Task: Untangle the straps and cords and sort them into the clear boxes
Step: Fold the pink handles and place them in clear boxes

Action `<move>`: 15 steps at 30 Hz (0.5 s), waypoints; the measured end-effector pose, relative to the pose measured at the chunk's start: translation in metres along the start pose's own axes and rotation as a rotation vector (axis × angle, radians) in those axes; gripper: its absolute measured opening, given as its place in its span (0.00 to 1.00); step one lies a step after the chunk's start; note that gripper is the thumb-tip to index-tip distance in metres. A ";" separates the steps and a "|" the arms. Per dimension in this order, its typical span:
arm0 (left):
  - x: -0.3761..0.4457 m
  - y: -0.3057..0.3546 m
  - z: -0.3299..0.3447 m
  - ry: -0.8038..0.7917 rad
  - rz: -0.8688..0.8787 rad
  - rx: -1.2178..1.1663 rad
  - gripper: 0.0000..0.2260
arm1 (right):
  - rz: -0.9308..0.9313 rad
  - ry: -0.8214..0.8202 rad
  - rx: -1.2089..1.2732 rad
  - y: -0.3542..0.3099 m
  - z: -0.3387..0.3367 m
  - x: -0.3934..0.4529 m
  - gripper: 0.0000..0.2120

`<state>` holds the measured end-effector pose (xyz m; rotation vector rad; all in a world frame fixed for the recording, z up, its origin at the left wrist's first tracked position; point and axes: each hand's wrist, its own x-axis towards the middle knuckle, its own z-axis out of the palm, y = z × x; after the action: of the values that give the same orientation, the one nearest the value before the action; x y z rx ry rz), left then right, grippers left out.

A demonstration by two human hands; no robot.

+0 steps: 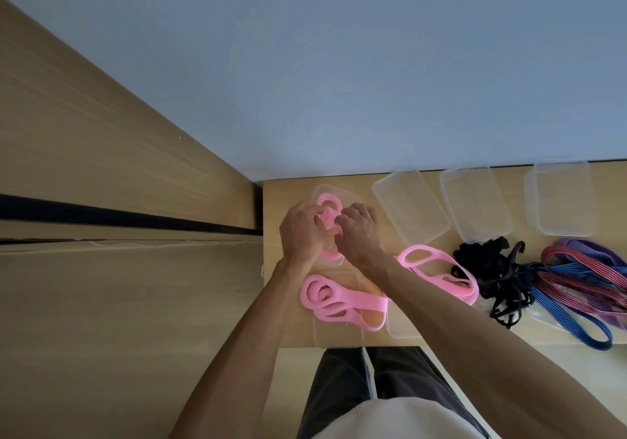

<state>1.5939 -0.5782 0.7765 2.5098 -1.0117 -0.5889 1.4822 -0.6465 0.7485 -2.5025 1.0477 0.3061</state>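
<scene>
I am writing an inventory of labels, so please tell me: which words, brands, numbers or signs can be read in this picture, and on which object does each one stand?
None: no readable text shows anywhere.
The clear boxes carry no label or print.
The pink straps, black cords and striped cords show only colour and stripes.

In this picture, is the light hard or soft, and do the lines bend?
Head view: soft, dim light, faint shadows; the clear boxes look pale with no strong glare. Wide-angle distortion slants the cabinet edges. The left hand and right hand over the pink strap look slightly blurred.
</scene>
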 end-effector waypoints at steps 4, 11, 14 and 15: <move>-0.006 -0.008 0.001 -0.011 -0.032 0.048 0.08 | -0.002 -0.093 -0.106 -0.001 0.004 0.003 0.13; -0.011 -0.006 0.008 -0.069 -0.127 -0.097 0.04 | -0.025 -0.159 -0.178 0.005 0.001 0.008 0.16; -0.014 -0.002 0.008 -0.101 -0.118 -0.204 0.06 | 0.009 -0.104 -0.132 0.006 -0.003 0.007 0.16; -0.014 -0.002 0.008 -0.110 -0.113 -0.232 0.09 | 0.010 -0.042 -0.100 0.006 -0.005 0.005 0.15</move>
<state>1.5811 -0.5684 0.7721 2.3612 -0.7919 -0.8355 1.4814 -0.6555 0.7498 -2.5672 1.0529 0.4222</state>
